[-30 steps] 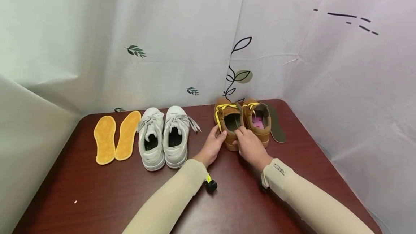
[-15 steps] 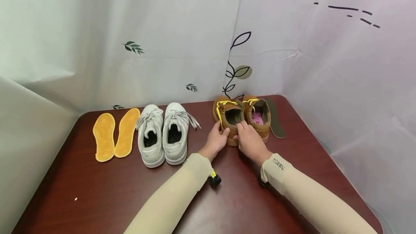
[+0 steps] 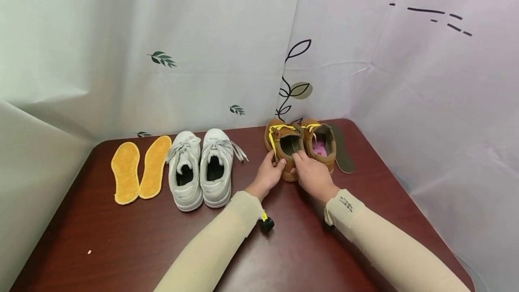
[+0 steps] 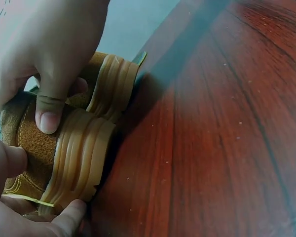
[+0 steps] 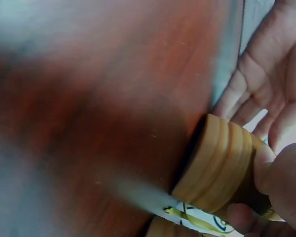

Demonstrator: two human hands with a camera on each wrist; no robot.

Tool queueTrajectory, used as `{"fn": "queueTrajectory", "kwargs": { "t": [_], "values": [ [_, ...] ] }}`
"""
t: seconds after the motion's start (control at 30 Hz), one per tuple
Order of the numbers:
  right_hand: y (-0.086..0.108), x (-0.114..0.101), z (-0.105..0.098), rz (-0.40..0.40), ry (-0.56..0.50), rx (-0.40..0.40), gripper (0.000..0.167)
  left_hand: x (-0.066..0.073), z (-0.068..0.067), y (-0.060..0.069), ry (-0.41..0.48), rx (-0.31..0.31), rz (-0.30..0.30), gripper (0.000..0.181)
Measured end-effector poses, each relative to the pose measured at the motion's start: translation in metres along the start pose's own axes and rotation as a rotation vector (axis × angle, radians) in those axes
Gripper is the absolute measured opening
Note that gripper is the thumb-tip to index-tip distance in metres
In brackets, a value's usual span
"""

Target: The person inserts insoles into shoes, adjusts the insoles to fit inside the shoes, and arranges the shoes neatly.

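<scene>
A brown suede shoe (image 3: 289, 168) with yellow laces stands at the back right, heel towards me. My left hand (image 3: 267, 176) grips its left side, and in the left wrist view those fingers lie against the suede and the ribbed sole (image 4: 81, 158). My right hand (image 3: 314, 177) pinches the heel collar, its thumb outside on the suede and its other fingertips over the rim, partly hidden. The shoe's inside looks dark green. Close on the right stands the matching brown shoe (image 3: 326, 160), with a pink insole (image 3: 319, 148) inside.
A dark green insole (image 3: 343, 159) lies right of the brown pair. Two white sneakers (image 3: 184, 193) (image 3: 216, 188) stand left of centre, with two orange fleecy insoles (image 3: 126, 170) (image 3: 155, 166) beyond them. A pale curtain (image 3: 202, 35) hangs behind the table (image 3: 182, 256).
Both hands stay on the same brown shoe and have barely moved. The head view has shifted slightly, so everything sits a little higher in the frame.
</scene>
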State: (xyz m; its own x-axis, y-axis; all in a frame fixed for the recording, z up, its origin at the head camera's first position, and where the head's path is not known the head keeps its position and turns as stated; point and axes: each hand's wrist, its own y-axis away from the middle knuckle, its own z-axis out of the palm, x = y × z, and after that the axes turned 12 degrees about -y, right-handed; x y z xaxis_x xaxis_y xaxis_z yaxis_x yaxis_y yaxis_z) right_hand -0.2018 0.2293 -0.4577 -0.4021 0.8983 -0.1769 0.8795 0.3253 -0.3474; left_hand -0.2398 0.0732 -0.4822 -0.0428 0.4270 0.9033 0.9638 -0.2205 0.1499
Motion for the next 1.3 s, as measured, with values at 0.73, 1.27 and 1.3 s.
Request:
{"fn": "queueTrajectory", "kwargs": {
  "t": [0.73,1.27,1.3],
  "values": [
    [0.011,0.006,-0.022,0.077,0.005,0.045,0.072,-0.023,-0.038,0.073,0.153,-0.282,0.076,0.05],
    [-0.002,0.054,-0.055,0.374,-0.214,-0.342,0.036,-0.033,-0.069,0.103,0.274,-0.273,0.2,0.036],
    [-0.003,0.054,-0.055,0.375,-0.228,-0.337,0.037,-0.033,-0.07,0.104,0.274,-0.271,0.192,0.036]
  ]
}}
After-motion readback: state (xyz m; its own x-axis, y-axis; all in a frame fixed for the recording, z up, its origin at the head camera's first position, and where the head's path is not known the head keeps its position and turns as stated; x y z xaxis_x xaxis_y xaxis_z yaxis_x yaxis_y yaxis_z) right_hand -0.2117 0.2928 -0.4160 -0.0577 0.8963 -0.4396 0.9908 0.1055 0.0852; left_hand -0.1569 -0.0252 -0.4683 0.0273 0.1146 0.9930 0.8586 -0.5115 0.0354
